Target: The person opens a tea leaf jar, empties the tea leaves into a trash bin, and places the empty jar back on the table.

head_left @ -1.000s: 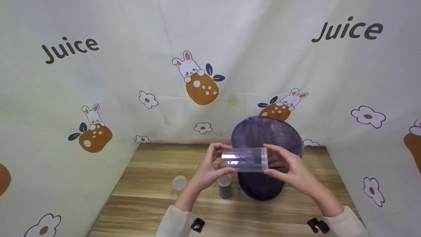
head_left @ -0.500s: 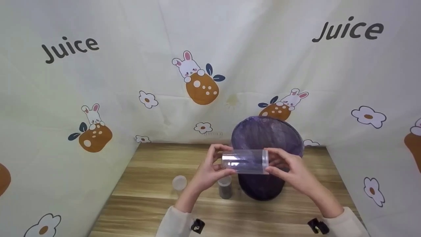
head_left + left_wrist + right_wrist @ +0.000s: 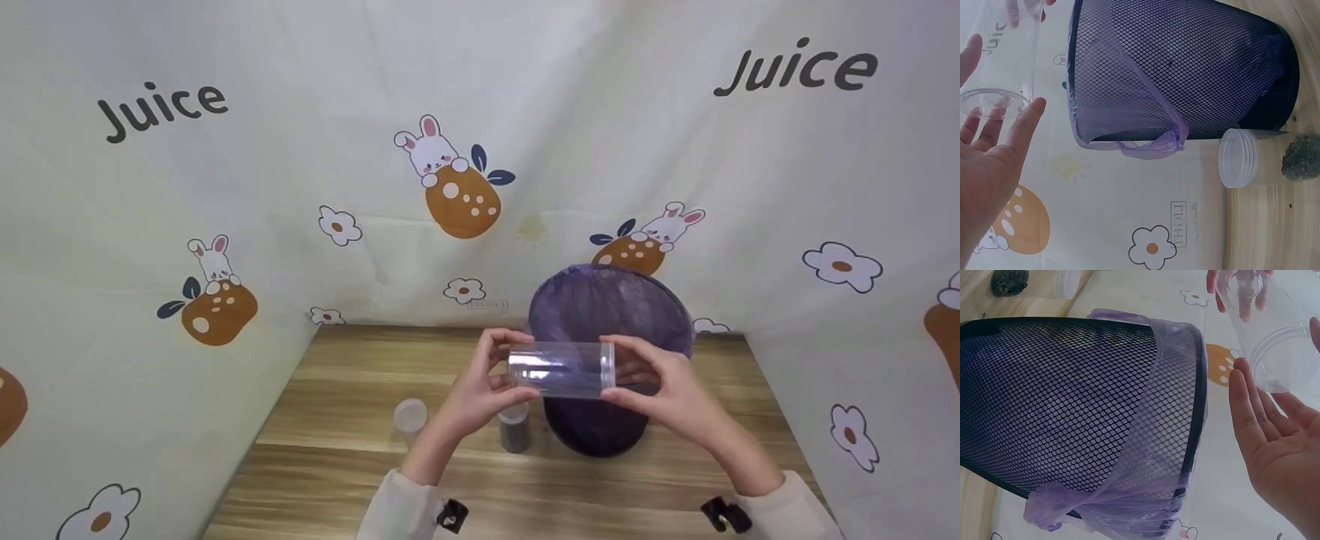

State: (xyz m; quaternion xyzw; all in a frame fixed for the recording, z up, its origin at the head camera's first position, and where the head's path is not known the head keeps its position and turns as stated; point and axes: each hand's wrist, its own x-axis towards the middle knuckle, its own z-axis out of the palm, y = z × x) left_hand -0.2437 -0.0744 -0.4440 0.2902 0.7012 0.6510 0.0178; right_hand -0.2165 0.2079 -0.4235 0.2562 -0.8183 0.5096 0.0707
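Observation:
A clear, see-through plastic jar (image 3: 561,369) lies sideways in the air, held between both hands in front of the bin. At its base end, my left hand (image 3: 480,391) grips it with the thumb below and fingers above. My right hand (image 3: 670,386) holds the ridged rim end between thumb and fingers. In the left wrist view the jar's round base (image 3: 995,102) sits among the left fingers. The right wrist view shows the ringed mouth (image 3: 1282,360) against the right fingers. Nothing is visible inside the jar.
A black mesh bin (image 3: 600,431) lined with a purple bag (image 3: 1157,126) stands behind and below the hands. Left of it is a white-lidded jar (image 3: 514,433) with dark grains. Further left shows a white round lid (image 3: 410,415). Printed cloth (image 3: 360,135) encloses the wooden table (image 3: 337,480).
Both hands and the jar have dropped slightly and shifted a touch to the right. Their grip on it looks the same, and the things on the table stay put.

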